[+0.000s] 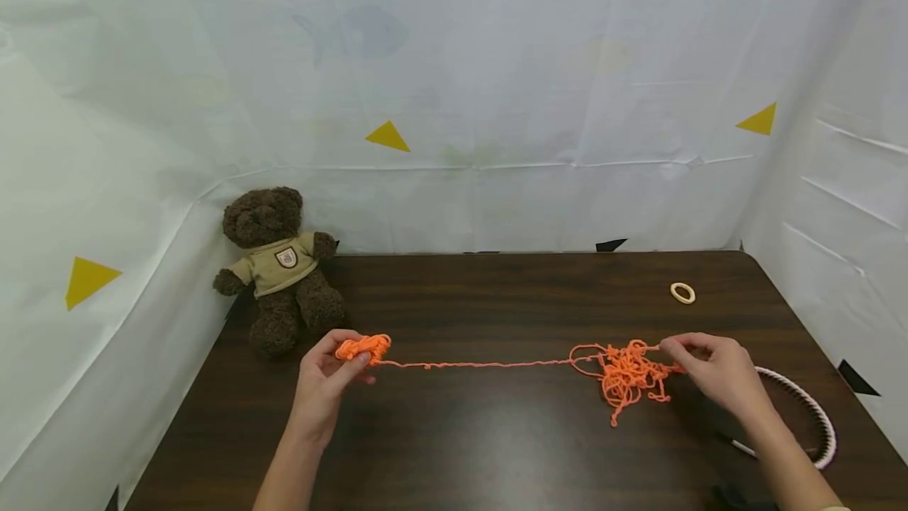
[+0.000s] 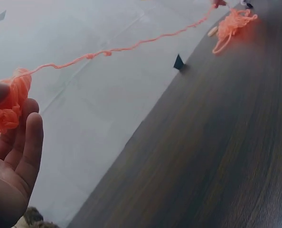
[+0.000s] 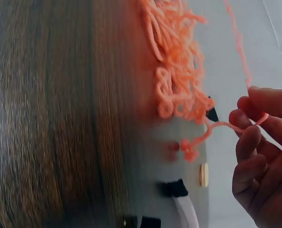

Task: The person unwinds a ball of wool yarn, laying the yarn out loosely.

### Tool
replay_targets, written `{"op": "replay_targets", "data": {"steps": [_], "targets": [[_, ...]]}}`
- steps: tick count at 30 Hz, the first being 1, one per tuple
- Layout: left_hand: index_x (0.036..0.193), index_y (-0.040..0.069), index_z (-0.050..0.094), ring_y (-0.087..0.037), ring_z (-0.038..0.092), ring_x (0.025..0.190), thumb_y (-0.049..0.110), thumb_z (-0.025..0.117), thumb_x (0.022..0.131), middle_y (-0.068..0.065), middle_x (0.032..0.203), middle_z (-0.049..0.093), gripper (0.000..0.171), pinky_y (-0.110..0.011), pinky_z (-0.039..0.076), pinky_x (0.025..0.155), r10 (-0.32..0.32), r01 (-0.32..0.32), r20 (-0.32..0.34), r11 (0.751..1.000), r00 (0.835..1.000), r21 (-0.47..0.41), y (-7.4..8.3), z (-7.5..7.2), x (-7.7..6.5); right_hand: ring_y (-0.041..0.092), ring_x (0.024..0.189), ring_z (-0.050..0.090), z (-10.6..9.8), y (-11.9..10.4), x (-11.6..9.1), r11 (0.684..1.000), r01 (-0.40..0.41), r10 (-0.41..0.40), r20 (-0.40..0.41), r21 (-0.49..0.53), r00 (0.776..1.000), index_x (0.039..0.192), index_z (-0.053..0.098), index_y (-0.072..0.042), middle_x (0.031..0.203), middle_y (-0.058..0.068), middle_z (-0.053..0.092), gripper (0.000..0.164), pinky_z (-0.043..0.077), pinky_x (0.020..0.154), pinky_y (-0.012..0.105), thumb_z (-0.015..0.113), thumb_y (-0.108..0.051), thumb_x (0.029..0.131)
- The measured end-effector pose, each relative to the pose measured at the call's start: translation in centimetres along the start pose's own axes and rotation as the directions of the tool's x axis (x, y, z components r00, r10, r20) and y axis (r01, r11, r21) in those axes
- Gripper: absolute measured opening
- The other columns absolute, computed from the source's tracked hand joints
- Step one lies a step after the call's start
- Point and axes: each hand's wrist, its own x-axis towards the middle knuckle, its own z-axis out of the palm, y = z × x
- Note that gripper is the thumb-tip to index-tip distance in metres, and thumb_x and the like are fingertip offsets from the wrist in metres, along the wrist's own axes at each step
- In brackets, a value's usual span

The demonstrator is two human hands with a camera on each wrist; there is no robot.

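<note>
Orange yarn (image 1: 630, 377) extends across the worktop (image 1: 468, 298) in three portions: a gathered bundle (image 1: 364, 348), a single strand (image 1: 482, 365) and a loose tangle. The bundle is held above the worktop toward the left edge. The tangle lies toward the right edge, with several loops and short ends spread around it.

Left grip (image 1: 321, 393): the bundle is pinched between thumb and fingers; the left wrist view shows part of the hand extended beside it. The strand leaves the bundle, bears small kinks or knots, and spans the worktop to the opposite hand.

Right grip (image 1: 720, 373): a length of yarn is pinched at the thumb and fingertips, just beside the tangle. In the right wrist view, a second length connects these fingers to the tangle.

Surrounding items: a dark brown teddy bear (image 1: 278, 270) in a beige shirt is seated at the far left corner. A pale ring (image 1: 673, 293) lies near the far right corner. A white curved band (image 1: 827, 416) lies along the right edge, partly covered by the right forearm.
</note>
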Motion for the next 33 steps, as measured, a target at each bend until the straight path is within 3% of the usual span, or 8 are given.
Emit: {"op": "replay_targets", "data": {"steps": [3, 7, 11, 15, 19, 23, 28, 33], "targets": [[0.107, -0.002, 0.061, -0.017, 0.066, 0.08, -0.005, 0.067, 0.089, -0.006, 0.097, 0.065, 0.019, -0.033, 0.058, 0.064, -0.002, 0.002, 0.022, 1.0, 1.0, 0.019, 0.0, 0.6, -0.1, 0.02, 0.073, 0.059, 0.3, -0.3, 0.1, 1.0, 0.011, -0.009, 0.056, -0.028, 0.998, 0.111, 0.072, -0.001, 0.094, 0.012, 0.071, 0.044, 0.045, 0.056, 0.034, 0.062, -0.041, 0.096], [0.108, -0.005, 0.059, -0.017, 0.066, 0.082, -0.005, 0.069, 0.088, -0.007, 0.096, 0.064, 0.022, -0.034, 0.058, 0.065, -0.001, -0.001, 0.047, 1.0, 0.999, 0.029, 0.1, 1.3, -0.1, 0.017, 0.062, 0.05, 0.8, -0.6, 0.1, 0.999, 0.013, -0.01, 0.073, -0.047, 0.997, 0.118, 0.069, -0.001, 0.086, 0.01, 0.063, 0.045, 0.039, 0.051, 0.031, 0.064, -0.04, 0.095], [0.108, -0.005, 0.059, -0.017, 0.066, 0.081, -0.003, 0.07, 0.087, -0.007, 0.098, 0.065, 0.023, -0.035, 0.058, 0.066, -0.013, 0.01, 0.081, 0.999, 0.997, 0.046, 0.1, 1.9, -0.1, 0.015, 0.056, 0.047, 1.5, -1.5, -0.2, 0.999, 0.031, -0.029, 0.033, -0.045, 0.999, 0.119, 0.068, -0.004, 0.088, 0.007, 0.06, 0.044, 0.037, 0.047, 0.03, 0.066, -0.039, 0.094], [0.107, -0.004, 0.06, -0.017, 0.065, 0.079, -0.003, 0.07, 0.087, -0.007, 0.098, 0.065, 0.023, -0.035, 0.058, 0.066, -0.025, 0.02, 0.097, 0.999, 0.995, 0.05, 0.1, 2.2, -0.1, 0.012, 0.056, 0.048, 2.4, -3.8, -0.6, 0.992, 0.128, -0.128, -0.022, 0.018, 0.992, 0.116, 0.071, -0.009, 0.1, 0.005, 0.065, 0.034, 0.038, 0.046, 0.029, 0.068, -0.035, 0.094], [0.108, -0.005, 0.06, -0.018, 0.065, 0.077, -0.002, 0.071, 0.087, -0.007, 0.099, 0.065, 0.024, -0.034, 0.058, 0.066, -0.028, 0.023, 0.119, 0.999, 0.993, 0.043, 0.1, 2.7, 0.1, 0.01, 0.053, 0.048, 3.6, -7.9, -1.2, 0.948, 0.282, -0.279, -0.041, 0.148, 0.959, 0.11, 0.073, -0.018, 0.096, -0.004, 0.067, 0.022, 0.038, 0.043, 0.026, 0.073, -0.026, 0.09], [0.108, -0.006, 0.059, -0.018, 0.064, 0.077, -0.003, 0.072, 0.086, -0.008, 0.099, 0.065, 0.026, -0.033, 0.058, 0.065, -0.023, 0.018, 0.141, 0.999, 0.99, 0.038, 0.0, 3.4, 0.2, 0.007, 0.053, 0.047, 5.5, -12.4, -2.0, 0.873, 0.397, -0.421, 0.028, 0.282, 0.907, 0.112, 0.073, -0.022, 0.105, -0.005, 0.068, 0.024, 0.04, 0.046, 0.024, 0.075, -0.023, 0.088], [0.107, -0.008, 0.059, -0.017, 0.064, 0.078, -0.003, 0.073, 0.085, -0.009, 0.1, 0.065, 0.027, -0.033, 0.058, 0.065, -0.007, 0.002, 0.171, 0.999, 0.985, 0.032, -0.1, 4.4, 0.3, 0.005, 0.055, 0.05, 8.5, -17.0, -3.3, 0.826, 0.383, -0.49, 0.191, 0.412, 0.85, 0.129, 0.064, -0.022, 0.121, -0.002, 0.064, 0.039, 0.043, 0.048, 0.024, 0.071, -0.032, 0.092], [0.107, -0.008, 0.06, -0.017, 0.063, 0.08, -0.003, 0.074, 0.085, -0.01, 0.101, 0.066, 0.027, -0.03, 0.057, 0.066, 0.004, -0.007, 0.194, 1.0, 0.981, 0.016, -0.3, 5.2, 0.2, 0.006, 0.053, 0.048, 11.2, -19.9, -3.9, 0.804, 0.276, -0.474, 0.288, 0.527, 0.832, 0.136, 0.059, -0.023, 0.111, -0.001, 0.064, 0.044, 0.042, 0.047, 0.023, 0.068, -0.033, 0.094]]}}
